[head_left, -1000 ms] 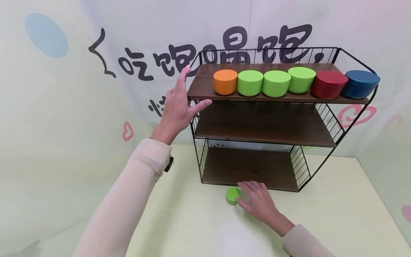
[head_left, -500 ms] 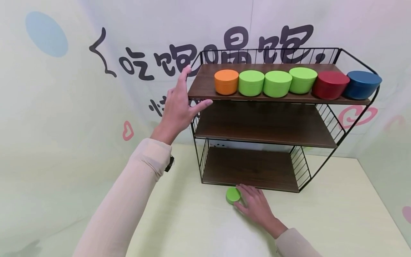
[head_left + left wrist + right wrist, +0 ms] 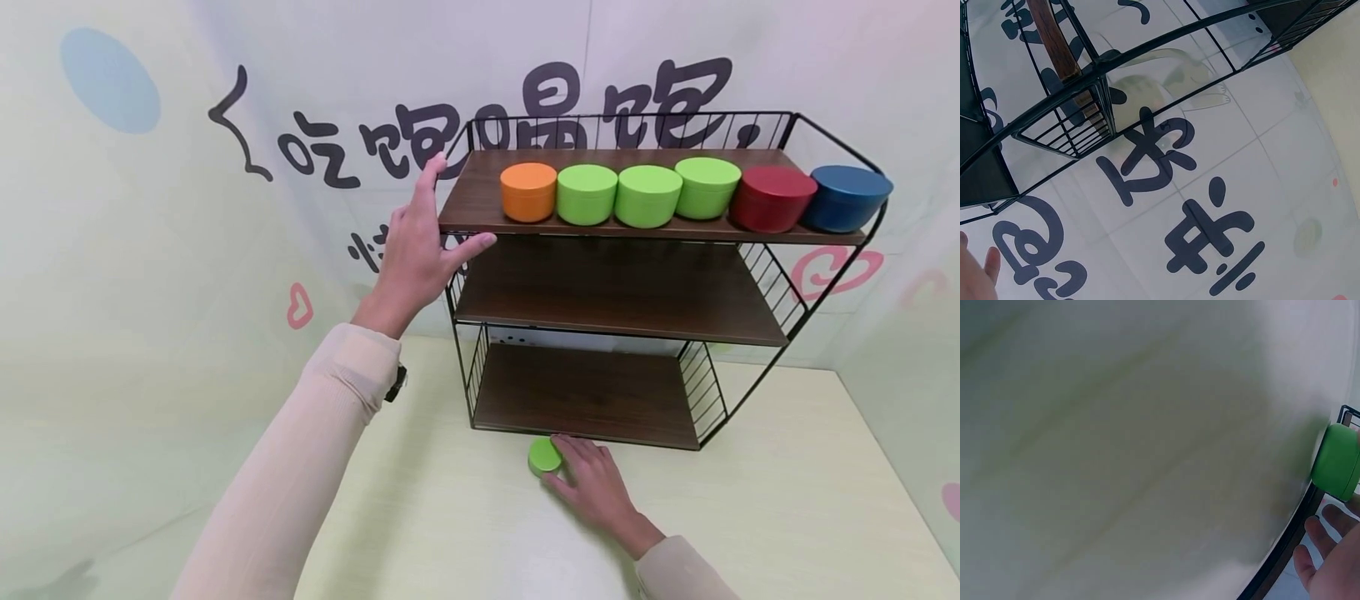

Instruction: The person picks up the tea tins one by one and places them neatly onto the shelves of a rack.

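Note:
My left hand (image 3: 416, 242) is at the left end of a three-tier dark wood and black wire rack (image 3: 618, 287). Its index finger points up beside the top tier, and its thumb stretches in front of the edge. Whether it touches the frame cannot be told. On the pale table, a small round green tin (image 3: 544, 457) lies before the bottom tier. My right hand (image 3: 596, 487) holds it from the right, thumb on the near side, fingers on the far side. In the right wrist view the green tin (image 3: 1336, 462) sits beside the fingers (image 3: 1319, 537).
Along the top tier stand an orange tin (image 3: 528, 193), three green tins (image 3: 648, 197), a red tin (image 3: 772, 200) and a blue tin (image 3: 846, 200). Behind the rack is a wall sheet (image 3: 322, 50) with dark lettering. The pale tabletop (image 3: 810, 500) extends right of the rack.
My right hand has shifted slightly left and toward me, its thumb and fingers closing in on the green tin. The left hand stays where it was.

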A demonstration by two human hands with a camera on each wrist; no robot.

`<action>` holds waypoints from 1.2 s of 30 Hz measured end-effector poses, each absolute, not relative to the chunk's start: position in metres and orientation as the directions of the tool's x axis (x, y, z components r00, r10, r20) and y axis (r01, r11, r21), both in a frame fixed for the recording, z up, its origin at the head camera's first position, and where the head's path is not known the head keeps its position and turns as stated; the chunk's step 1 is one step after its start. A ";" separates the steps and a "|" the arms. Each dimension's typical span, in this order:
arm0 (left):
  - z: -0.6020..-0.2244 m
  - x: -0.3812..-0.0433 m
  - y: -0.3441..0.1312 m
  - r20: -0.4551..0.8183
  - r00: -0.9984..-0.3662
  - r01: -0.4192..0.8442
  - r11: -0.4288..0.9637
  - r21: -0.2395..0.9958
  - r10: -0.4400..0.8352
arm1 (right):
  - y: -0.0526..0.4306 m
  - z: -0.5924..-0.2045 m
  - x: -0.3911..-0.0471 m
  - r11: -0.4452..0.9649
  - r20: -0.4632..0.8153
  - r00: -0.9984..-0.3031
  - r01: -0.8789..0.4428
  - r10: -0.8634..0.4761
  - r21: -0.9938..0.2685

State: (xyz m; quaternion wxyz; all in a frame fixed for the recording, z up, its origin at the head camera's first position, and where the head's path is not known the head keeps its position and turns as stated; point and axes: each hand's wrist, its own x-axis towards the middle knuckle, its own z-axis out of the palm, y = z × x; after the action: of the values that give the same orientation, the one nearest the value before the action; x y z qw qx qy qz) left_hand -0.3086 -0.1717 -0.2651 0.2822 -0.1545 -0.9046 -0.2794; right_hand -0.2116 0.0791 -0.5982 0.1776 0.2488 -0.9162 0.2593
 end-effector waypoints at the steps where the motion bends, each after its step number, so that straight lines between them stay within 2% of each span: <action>1: -0.265 -0.308 -0.172 0.597 -0.793 0.436 0.796 0.420 0.120 | 0.078 -0.598 -0.211 0.741 0.452 -0.816 -0.545 -0.360 -0.393; 15: -0.265 -0.308 -0.173 0.606 -0.785 0.444 0.796 0.411 0.125 | 0.072 -0.600 -0.211 0.730 0.483 -0.814 -0.539 -0.324 -0.419; 24: -0.266 -0.309 -0.172 0.615 -0.776 0.456 0.798 0.395 0.139 | 0.072 -0.597 -0.209 0.734 0.421 -0.856 -0.490 -0.302 -0.471; 36: -0.265 -0.306 -0.173 0.615 -0.775 0.457 0.802 0.385 0.146 | 0.070 -0.593 -0.208 0.742 0.391 -0.872 -0.466 -0.294 -0.482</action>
State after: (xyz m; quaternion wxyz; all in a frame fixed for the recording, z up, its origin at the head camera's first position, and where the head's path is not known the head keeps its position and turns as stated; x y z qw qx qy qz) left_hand -0.3062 -0.1728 -0.2650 0.2913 -0.1668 -0.9034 -0.2669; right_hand -0.2081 0.0702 -0.5930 0.1464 0.2062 -0.9217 0.2942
